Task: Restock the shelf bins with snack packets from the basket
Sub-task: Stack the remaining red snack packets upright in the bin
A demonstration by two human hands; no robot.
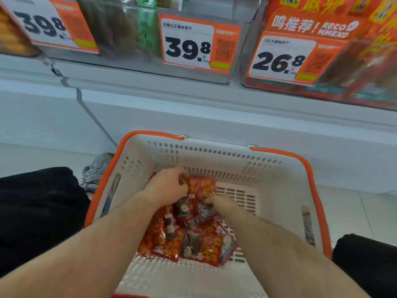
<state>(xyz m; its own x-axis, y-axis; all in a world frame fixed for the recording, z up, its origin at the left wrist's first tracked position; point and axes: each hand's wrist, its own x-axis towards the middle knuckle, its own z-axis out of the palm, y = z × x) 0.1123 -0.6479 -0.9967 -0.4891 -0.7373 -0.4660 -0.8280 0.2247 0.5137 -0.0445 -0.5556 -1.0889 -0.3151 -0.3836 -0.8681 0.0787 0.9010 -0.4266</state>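
Both forearms reach down into the basket (pixel 279 168). The left hand (pixel 169 188) curls round a red packet (pixel 202 188) standing upright, long axis pointing toward the shelf. The right hand (pixel 219 203) pinches packets in the pile (pixel 189 241).

One head-worn view looks forward and steeply down from just above the basket (pixel 214 155), which sits close below on the floor (pixel 354 211) and fills the lower middle of the picture. The shelf (pixel 193 100) edge and its bins (pixel 133 35) run across the top, near and tilted, blurred at the corners.
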